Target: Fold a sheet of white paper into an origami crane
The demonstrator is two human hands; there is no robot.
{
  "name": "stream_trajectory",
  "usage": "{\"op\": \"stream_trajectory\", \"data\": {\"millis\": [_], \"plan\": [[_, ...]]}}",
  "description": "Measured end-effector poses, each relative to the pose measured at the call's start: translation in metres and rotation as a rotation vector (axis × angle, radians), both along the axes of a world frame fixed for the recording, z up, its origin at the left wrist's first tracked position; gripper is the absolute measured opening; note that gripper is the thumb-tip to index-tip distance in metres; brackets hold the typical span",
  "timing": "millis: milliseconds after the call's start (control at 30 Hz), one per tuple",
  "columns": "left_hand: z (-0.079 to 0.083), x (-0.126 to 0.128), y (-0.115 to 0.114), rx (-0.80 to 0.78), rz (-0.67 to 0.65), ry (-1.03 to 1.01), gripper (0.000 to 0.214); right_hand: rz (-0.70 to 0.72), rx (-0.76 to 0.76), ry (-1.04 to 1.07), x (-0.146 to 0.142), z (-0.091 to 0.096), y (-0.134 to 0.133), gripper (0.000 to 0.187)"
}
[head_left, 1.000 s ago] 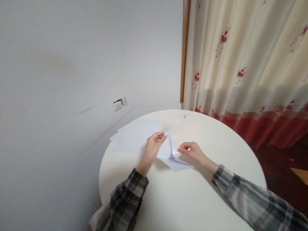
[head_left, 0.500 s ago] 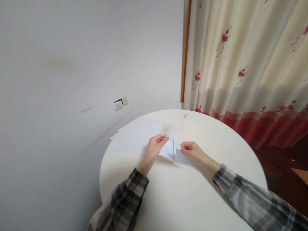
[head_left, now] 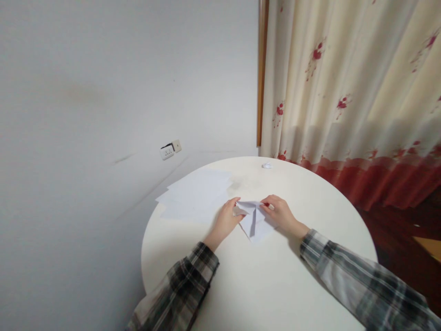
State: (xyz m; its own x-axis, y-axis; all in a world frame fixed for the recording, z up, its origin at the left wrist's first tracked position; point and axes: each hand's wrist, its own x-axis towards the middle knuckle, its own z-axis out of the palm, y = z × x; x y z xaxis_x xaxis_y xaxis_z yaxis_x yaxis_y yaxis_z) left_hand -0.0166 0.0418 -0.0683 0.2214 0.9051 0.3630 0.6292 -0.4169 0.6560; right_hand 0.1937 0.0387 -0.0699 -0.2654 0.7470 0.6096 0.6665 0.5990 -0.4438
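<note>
A partly folded sheet of white paper (head_left: 248,221) is held just over the round table, its flaps standing up around a crease in the middle. My left hand (head_left: 227,217) grips its left corner, with the thumb and fingers on either side of the flap. At the upper right corner, my right hand (head_left: 279,212) pinches the paper between thumb and fingertips. Both hands are closed on the same sheet, and the fingers partly cover its edges.
Loose white sheets (head_left: 196,195) overlap on the left of the white round table (head_left: 330,202). A crumpled bit of paper (head_left: 267,165) lies near the far edge. Beyond are a wall with a power socket (head_left: 166,152) and a flowered curtain (head_left: 337,82).
The paper has turned and its upper flaps are now lifted and bent. My left hand has shifted slightly right and down; my right hand has moved up onto the top right corner.
</note>
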Motion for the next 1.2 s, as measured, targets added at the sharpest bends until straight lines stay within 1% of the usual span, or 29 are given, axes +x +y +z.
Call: {"op": "stream_trajectory", "data": {"millis": [33, 100, 200, 300, 400, 467, 533, 600, 700, 767, 867, 900, 1000, 1067, 1133, 1200], "plan": [[-0.004, 0.0, 0.0, 0.042, 0.017, 0.076, 0.054, 0.011, -0.031, -0.022, 0.001, -0.003, 0.001, 0.01], [-0.008, -0.001, -0.001, 0.086, 0.08, 0.201, 0.052, 0.024, -0.089, -0.062, 0.001, -0.006, 0.001, 0.016], [-0.011, 0.0, -0.003, 0.072, 0.138, 0.278, 0.038, 0.012, -0.142, -0.091, 0.0, -0.005, -0.001, 0.025], [-0.009, 0.002, -0.006, 0.055, 0.117, 0.308, 0.025, 0.013, -0.163, -0.113, -0.001, -0.003, -0.002, 0.026], [-0.004, 0.006, -0.011, 0.064, 0.059, 0.342, 0.026, 0.014, -0.172, -0.142, -0.003, -0.003, -0.003, 0.025], [0.001, 0.008, -0.014, 0.054, 0.019, 0.334, 0.029, 0.013, -0.176, -0.152, -0.003, -0.003, -0.004, 0.023], [0.005, 0.01, -0.016, 0.02, 0.01, 0.296, 0.024, 0.016, -0.177, -0.159, -0.002, -0.003, -0.004, 0.021], [0.008, 0.01, -0.018, -0.003, 0.044, 0.252, 0.017, 0.011, -0.169, -0.164, -0.002, -0.003, -0.004, 0.016], [0.01, 0.01, -0.02, 0.025, 0.121, 0.158, 0.014, -0.006, -0.151, -0.18, -0.002, -0.002, -0.003, 0.012], [0.008, 0.01, -0.021, 0.06, 0.124, 0.084, 0.023, -0.031, -0.153, -0.199, -0.003, -0.002, -0.003, 0.011], [0.0, 0.012, -0.019, 0.071, 0.053, 0.082, 0.055, -0.079, -0.145, -0.233, -0.004, 0.0, -0.003, 0.011], [-0.004, 0.012, -0.018, 0.061, 0.035, 0.102, 0.061, -0.085, -0.138, -0.243, -0.004, 0.0, -0.003, 0.012], [-0.015, 0.012, -0.011, 0.034, 0.017, 0.122, 0.066, -0.056, -0.108, -0.222, -0.006, 0.0, -0.003, 0.013], [-0.019, 0.013, -0.007, 0.02, 0.023, 0.087, 0.069, -0.018, -0.093, -0.172, -0.008, -0.002, -0.003, 0.011], [-0.021, 0.015, -0.005, 0.011, 0.043, 0.05, 0.074, 0.023, -0.094, -0.145, -0.011, -0.003, -0.001, 0.016], [-0.021, 0.016, -0.005, 0.019, 0.081, 0.051, 0.077, 0.031, -0.112, -0.162, -0.016, -0.004, 0.001, 0.015]]}}
